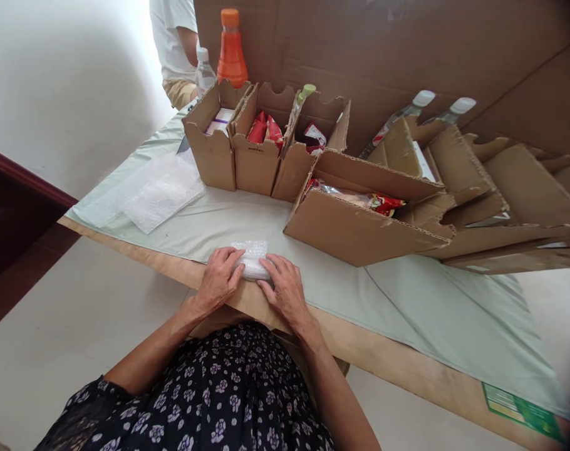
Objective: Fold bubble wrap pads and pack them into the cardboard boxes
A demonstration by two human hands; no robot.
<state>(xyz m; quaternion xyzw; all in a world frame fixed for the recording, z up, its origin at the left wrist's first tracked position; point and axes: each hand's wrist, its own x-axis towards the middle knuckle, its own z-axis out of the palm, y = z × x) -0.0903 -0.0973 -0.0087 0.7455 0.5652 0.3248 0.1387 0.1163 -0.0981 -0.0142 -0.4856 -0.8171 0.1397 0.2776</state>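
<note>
A small roll of bubble wrap (253, 268) lies at the near edge of the cloth-covered table, its flat loose end pointing away from me. What is inside the roll, if anything, cannot be made out. My left hand (222, 275) grips the roll's left end, thumb on the near side and fingers on top. At the right end, my right hand (285, 285) holds it the same way. Both hands are closed about the wrap, pressing it on the table.
Flat bubble wrap sheets (160, 188) lie at the left. Cardboard bins (254, 166) with red packets stand behind, and another bin (360, 228) sits to the right. An orange bottle (232, 53) rises at the back. A person (176, 44) is at the far left corner.
</note>
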